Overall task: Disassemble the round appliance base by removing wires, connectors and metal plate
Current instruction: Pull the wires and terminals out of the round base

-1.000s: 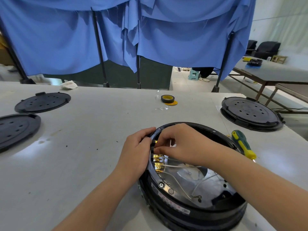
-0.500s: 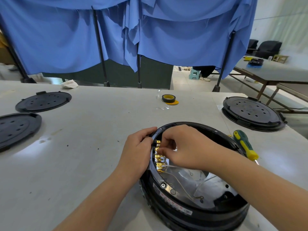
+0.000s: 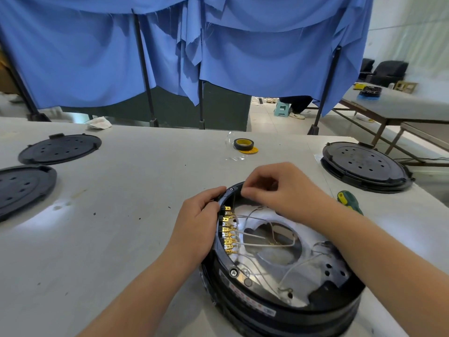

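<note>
The round black appliance base [image 3: 267,310] lies open side up near the table's front edge. Inside it shows a shiny metal plate [image 3: 313,261] crossed by thin white wires [image 3: 264,244]. A row of brass connectors [image 3: 228,232] lines the inner left wall. My left hand [image 3: 196,227] grips the base's left rim from outside. My right hand [image 3: 281,190] hovers over the far rim with fingers curled and fingertips pinched together, apparently on a white wire [image 3: 252,210] that runs down from it. The pinch itself is hard to make out.
A green and yellow screwdriver [image 3: 349,201] lies just right of the base. A roll of black tape [image 3: 243,144] sits mid-table. Black round covers rest at far left [image 3: 59,149], at the left edge [image 3: 21,188] and at far right [image 3: 366,165]. Blue curtains hang behind.
My right hand has lifted from the connector row up to the far rim, drawing a white wire away with it. The connectors are now uncovered. My left hand stays on the rim.
</note>
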Tool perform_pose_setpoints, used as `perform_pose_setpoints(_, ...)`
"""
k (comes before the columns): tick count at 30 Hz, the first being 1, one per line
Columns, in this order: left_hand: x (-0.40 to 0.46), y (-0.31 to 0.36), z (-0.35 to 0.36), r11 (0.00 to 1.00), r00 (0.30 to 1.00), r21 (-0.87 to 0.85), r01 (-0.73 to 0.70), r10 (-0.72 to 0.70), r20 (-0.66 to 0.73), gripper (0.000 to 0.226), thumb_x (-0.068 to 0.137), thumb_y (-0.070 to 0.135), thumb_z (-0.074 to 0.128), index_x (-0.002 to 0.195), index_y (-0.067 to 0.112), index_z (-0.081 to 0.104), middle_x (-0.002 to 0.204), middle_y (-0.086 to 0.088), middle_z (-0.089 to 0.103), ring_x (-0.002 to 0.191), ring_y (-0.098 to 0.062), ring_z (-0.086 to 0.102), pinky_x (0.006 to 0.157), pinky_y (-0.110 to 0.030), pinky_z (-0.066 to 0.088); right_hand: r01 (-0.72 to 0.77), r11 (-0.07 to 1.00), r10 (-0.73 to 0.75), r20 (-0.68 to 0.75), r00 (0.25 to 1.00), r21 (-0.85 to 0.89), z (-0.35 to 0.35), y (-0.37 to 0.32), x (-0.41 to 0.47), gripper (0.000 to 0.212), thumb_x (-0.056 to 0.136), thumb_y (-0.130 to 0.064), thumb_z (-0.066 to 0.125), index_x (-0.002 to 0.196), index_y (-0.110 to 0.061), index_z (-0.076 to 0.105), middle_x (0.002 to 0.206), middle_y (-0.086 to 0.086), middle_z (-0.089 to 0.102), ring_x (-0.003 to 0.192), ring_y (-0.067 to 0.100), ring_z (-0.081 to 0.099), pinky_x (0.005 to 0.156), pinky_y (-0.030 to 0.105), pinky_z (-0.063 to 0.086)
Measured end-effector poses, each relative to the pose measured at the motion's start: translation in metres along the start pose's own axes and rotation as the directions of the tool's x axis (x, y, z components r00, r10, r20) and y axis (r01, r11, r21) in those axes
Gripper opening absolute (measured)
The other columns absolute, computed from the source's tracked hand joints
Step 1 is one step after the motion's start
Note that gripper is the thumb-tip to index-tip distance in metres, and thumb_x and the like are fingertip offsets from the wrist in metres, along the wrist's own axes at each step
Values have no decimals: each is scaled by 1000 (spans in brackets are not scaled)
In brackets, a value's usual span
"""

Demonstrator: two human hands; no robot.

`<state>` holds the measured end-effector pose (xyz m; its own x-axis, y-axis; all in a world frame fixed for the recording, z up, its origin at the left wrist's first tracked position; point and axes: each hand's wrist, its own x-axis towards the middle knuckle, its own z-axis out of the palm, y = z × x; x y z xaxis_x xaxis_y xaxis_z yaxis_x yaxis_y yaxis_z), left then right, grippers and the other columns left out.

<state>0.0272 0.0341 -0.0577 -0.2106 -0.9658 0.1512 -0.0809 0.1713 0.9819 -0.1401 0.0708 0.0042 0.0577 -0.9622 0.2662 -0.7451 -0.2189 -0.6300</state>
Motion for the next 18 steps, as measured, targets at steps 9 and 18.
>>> perform_pose_setpoints(9, -1, 1, 0, 1000, 1000, 0, 0, 0, 2, 42, 89, 1, 45, 99, 32, 70, 96, 23, 69, 93, 4, 63, 75, -12, 46, -369, 927, 346, -221, 912, -70, -66, 87, 13, 6, 79, -27, 76, 75, -24, 73, 75, -6, 70, 73, 7, 62, 64, 20, 48)
perform_pose_setpoints(18, -1, 1, -1, 1000, 1000, -1, -3, 3, 6, 42, 89, 1, 45, 98, 34, 70, 95, 23, 70, 90, 7, 64, 70, -6, 46, -423, 875, 452, 83, 888, -238, -47, 110, 14, 12, 79, 2, 66, 71, -4, 72, 68, 11, 61, 67, 19, 48, 61, 26, 43)
